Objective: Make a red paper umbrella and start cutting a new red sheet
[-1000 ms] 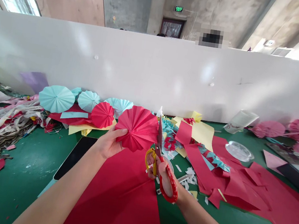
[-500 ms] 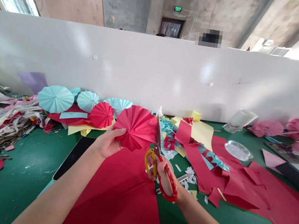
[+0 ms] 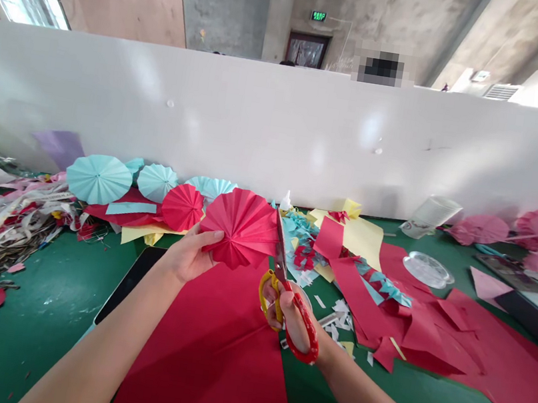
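Observation:
My left hand [image 3: 194, 254] pinches the left edge of a red pleated paper fan [image 3: 241, 227], thumb in front, fingers behind. The fan is spread into a nearly full circle, held up above the table. In my right hand [image 3: 290, 312] is a pair of scissors [image 3: 300, 327] with one yellow and one red handle loop. Its blades point upward at the fan's right edge; they look nearly closed, and I cannot tell whether paper lies between them. A large red paper sheet [image 3: 208, 367] lies beneath both hands.
Light blue paper fans [image 3: 98, 183] and a smaller red fan [image 3: 183, 206] stand along the white partition [image 3: 270, 127]. A dark tablet [image 3: 128, 285] lies under my left forearm. Paper scraps [image 3: 339, 320], red sheets [image 3: 502, 364], plastic cups [image 3: 431, 217] and a clear lid [image 3: 428, 270] are on the right.
The fan and the scissors have shifted very slightly left in view, still together at the fan's right edge. Both hands keep their grips.

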A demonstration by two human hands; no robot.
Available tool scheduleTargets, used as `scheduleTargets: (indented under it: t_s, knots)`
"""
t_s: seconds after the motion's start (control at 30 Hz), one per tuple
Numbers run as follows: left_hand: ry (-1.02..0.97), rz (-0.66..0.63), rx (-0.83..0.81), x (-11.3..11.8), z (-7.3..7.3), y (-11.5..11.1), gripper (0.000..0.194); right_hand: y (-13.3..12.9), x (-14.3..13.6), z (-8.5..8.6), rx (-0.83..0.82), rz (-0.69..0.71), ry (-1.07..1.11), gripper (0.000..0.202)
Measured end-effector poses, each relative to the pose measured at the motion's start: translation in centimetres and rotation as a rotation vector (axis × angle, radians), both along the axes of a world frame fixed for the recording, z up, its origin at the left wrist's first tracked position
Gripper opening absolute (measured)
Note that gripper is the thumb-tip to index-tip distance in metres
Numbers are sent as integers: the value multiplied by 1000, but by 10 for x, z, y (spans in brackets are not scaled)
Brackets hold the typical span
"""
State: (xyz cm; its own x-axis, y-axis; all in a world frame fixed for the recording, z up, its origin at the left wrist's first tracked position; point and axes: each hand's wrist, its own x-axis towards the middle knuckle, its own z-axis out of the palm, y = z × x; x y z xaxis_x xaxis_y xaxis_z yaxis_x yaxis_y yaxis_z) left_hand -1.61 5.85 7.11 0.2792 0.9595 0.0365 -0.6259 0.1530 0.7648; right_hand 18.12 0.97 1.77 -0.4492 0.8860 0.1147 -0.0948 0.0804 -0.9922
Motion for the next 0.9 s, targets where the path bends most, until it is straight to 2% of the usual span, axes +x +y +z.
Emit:
scheduleTargets:
  t_s: [0.3, 0.47, 0.73, 0.9]
  knots:
    - [-27, -11, -31, -1, 2, 1, 51, 4, 1, -10, -36, 7, -26, 60]
    - [-32, -12, -34, -1, 3, 1, 53, 1, 2, -9, -28, -6, -45, 58]
    - [11, 29, -35, -8, 7, 3, 45, 0, 2, -5, -1, -7, -103, 57]
    - [51, 40, -16, -19, 13, 4, 25, 1, 4, -5, 43, -12, -187, 56]
